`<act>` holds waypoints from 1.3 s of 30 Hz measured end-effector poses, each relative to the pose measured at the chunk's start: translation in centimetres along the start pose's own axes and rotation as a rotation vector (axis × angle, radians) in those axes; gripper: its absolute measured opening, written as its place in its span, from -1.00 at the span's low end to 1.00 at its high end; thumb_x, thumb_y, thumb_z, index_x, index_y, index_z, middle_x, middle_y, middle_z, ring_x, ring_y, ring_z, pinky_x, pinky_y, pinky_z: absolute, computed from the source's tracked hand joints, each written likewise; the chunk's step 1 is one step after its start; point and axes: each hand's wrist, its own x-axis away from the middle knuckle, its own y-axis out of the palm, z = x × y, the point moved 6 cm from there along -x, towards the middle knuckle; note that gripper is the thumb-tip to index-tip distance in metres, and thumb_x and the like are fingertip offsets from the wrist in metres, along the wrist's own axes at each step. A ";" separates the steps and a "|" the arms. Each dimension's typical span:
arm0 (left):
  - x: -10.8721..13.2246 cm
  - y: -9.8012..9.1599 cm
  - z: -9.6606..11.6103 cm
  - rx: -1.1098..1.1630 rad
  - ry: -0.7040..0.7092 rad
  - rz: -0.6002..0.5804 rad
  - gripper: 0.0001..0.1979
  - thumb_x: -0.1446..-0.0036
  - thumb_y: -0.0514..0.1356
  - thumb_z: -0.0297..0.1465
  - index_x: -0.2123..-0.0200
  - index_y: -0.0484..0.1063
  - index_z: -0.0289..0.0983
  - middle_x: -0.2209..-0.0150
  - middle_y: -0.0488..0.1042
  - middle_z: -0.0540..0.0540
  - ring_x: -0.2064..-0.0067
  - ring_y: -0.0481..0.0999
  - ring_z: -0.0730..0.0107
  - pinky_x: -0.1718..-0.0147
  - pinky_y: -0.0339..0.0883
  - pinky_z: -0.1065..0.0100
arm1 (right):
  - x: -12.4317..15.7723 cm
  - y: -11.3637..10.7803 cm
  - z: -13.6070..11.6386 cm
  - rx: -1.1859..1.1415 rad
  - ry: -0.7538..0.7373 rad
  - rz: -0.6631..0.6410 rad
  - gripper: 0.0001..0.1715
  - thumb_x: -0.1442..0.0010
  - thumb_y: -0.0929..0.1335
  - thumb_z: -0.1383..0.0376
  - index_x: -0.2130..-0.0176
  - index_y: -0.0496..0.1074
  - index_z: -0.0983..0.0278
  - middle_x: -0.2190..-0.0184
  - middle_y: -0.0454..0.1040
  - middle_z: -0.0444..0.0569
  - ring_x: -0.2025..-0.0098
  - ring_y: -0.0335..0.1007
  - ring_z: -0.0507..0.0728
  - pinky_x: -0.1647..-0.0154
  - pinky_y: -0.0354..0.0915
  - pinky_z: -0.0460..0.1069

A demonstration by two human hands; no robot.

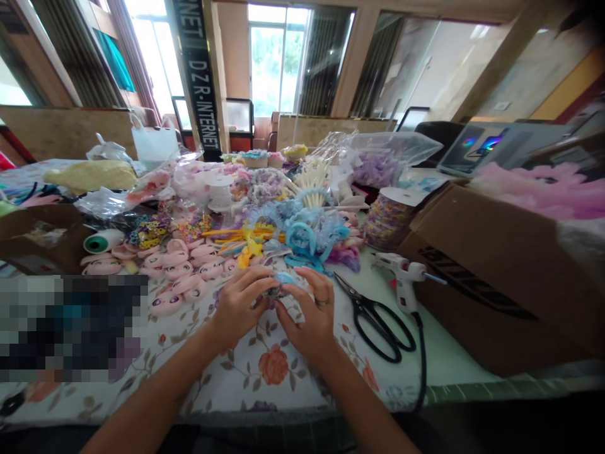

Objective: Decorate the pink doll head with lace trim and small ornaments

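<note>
Near the front middle of the table, my left hand (240, 304) and my right hand (309, 309) come together around a small, soft, light blue piece (283, 277). Fingertips and thumbs of both hands pinch it from either side; most of it is hidden, so its exact kind does not show. A ring sits on a finger of my right hand. Just beyond lie blue fluffy loops (302, 238) and yellow pieces (250, 252). Several pink doll-face pieces (177, 270) with painted eyes are spread to the left of my hands.
Black-handled scissors (378, 325) lie right of my hand, beside a white glue gun (404, 277) with its cord. A cardboard box (496, 284) stands at the right, near a spool of multicoloured yarn (390, 221). Plastic bags and trimmings crowd the back. A flowered cloth (227, 384) covers the table.
</note>
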 end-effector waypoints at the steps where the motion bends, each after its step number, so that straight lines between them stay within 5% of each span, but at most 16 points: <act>1: 0.0 0.0 0.0 -0.002 0.005 0.002 -0.69 -0.09 0.12 -0.61 0.12 0.41 -0.21 0.15 0.53 -0.17 0.07 0.50 0.27 0.08 0.41 0.21 | 0.0 0.1 0.0 -0.006 -0.004 -0.021 -0.71 -0.10 0.39 0.38 0.13 0.38 0.23 -0.02 0.32 0.13 -0.10 0.24 0.31 -0.05 0.29 0.24; 17: 0.0 -0.1 0.3 0.034 -0.011 0.027 -0.68 -0.06 0.17 -0.62 0.13 0.42 -0.21 0.16 0.53 -0.18 0.09 0.51 0.29 0.11 0.44 0.23 | 0.3 -0.4 -0.8 0.060 -0.135 0.085 -0.69 -0.10 0.39 0.50 0.19 0.42 0.15 0.08 0.43 0.01 0.01 0.34 0.19 0.09 0.36 0.15; 34: 0.1 -0.1 0.6 -0.022 -0.007 0.036 -0.80 -0.12 0.13 -0.56 0.23 0.45 -0.19 0.13 0.53 -0.17 0.11 0.53 0.30 0.14 0.45 0.26 | 0.4 -0.5 -0.6 0.052 -0.099 0.090 -0.65 -0.10 0.39 0.48 0.16 0.46 0.08 0.11 0.45 -0.04 0.02 0.34 0.17 0.08 0.35 0.13; 39: -0.1 -0.6 0.3 -0.040 -0.021 0.072 -0.84 -0.10 0.16 -0.56 0.29 0.46 -0.22 0.15 0.52 -0.18 0.14 0.54 0.30 0.16 0.46 0.27 | 0.6 -2.3 0.1 0.096 -0.047 0.133 -0.62 -0.05 0.45 0.43 0.13 0.45 0.11 0.11 0.44 -0.01 0.06 0.38 0.20 0.07 0.36 0.14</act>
